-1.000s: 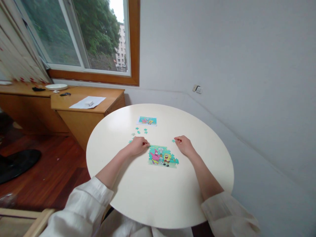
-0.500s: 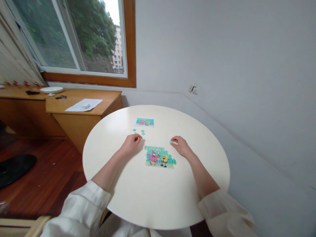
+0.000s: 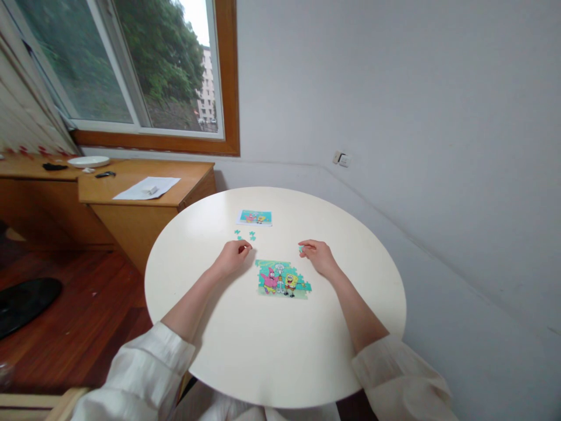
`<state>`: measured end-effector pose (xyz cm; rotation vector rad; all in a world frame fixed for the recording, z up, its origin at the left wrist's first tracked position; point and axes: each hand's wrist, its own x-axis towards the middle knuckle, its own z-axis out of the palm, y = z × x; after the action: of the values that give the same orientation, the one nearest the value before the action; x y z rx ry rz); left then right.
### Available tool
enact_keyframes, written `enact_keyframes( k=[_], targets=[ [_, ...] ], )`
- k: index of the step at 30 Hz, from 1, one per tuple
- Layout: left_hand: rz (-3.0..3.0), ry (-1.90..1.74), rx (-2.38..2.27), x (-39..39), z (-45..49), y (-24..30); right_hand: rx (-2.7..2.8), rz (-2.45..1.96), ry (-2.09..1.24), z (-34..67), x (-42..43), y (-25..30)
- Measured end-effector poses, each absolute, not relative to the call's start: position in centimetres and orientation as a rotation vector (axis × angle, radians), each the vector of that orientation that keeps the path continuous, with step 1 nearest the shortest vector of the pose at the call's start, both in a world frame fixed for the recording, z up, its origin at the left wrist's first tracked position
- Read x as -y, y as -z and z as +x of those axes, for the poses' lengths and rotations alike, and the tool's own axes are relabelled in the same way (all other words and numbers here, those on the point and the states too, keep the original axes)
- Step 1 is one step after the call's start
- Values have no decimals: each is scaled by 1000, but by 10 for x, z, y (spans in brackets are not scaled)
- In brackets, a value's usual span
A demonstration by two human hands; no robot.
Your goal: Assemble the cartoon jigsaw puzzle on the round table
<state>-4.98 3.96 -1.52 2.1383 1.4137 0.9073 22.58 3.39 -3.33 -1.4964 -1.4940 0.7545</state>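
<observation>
A partly assembled jigsaw puzzle (image 3: 280, 279) with cartoon figures lies flat on the round white table (image 3: 258, 345); its upper right edge is stepped. My right hand (image 3: 319, 256) is above that edge, its fingers closed on a small teal puzzle piece (image 3: 301, 249). My left hand (image 3: 233, 256) rests at the puzzle's upper left, thumb and fingers pinched together; whether anything is between them is hidden. Just beyond it lie several loose teal puzzle pieces (image 3: 252, 235), one partly close behind the knuckles. Farther back lies a reference picture card (image 3: 255, 217) with the same cartoon.
A wooden desk (image 3: 197, 178) stands at the back left, bearing a white paper sheet (image 3: 162, 186) and a white plate (image 3: 90, 161). The wall (image 3: 438, 146) runs close along the table's right side. A wooden chair part (image 3: 70, 403) shows at the lower left.
My right hand's fingers have shifted on the puzzle piece and turned it; the index finger now stretches farther out. My left hand and the assembled puzzle stay put. The view has moved slightly.
</observation>
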Motion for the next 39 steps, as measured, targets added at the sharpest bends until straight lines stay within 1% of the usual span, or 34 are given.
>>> enact_keyframes(
  k=[9,16,24,30,39],
  targets=[
    [2153,-887,-1407,-39,-50,15,1411,-1435,-876,223,-33,31],
    [2162,-879,-1410,-38,-50,13,1558,-1410,-832,221,-28,24],
    [2139,-890,-1401,-38,-51,14,1723,-1360,-1020,214,-15,15],
    [2140,-887,-1396,-39,-50,15,1863,-1400,-952,213,-14,13],
    [2140,-869,-1398,-37,-50,12,1826,-1415,-1009,216,-14,14]
  ],
)
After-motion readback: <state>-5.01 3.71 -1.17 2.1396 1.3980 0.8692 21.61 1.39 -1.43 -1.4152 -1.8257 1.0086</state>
